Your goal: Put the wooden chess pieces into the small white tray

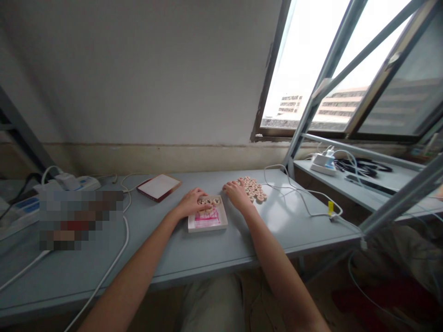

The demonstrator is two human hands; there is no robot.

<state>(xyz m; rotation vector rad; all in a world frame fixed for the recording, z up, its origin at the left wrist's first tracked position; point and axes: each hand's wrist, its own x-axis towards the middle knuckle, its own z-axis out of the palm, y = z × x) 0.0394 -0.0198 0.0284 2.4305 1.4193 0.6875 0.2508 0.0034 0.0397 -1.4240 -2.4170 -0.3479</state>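
A shallow white box (207, 228) sits on the table with a sheet bearing pink lines inside it. Along its far side lies a row of round wooden xiangqi pieces (217, 201) with dark characters. My left hand (190, 203) is bent around the box's far left corner, fingers at the far rim and thumb over the pieces. To the right of the box is a loose pile of xiangqi pieces (254, 188). My right hand (237, 193) rests at the pile's left edge, fingers somewhat spread; what lies under the fingers is hidden.
A box lid (159, 187) with a dark red edge lies at the back left. White cables (125, 230) cross the left side, near a power strip (86, 183). Another cable (308, 190) loops at the right, beside a metal frame post (398, 203). A wall stands behind.
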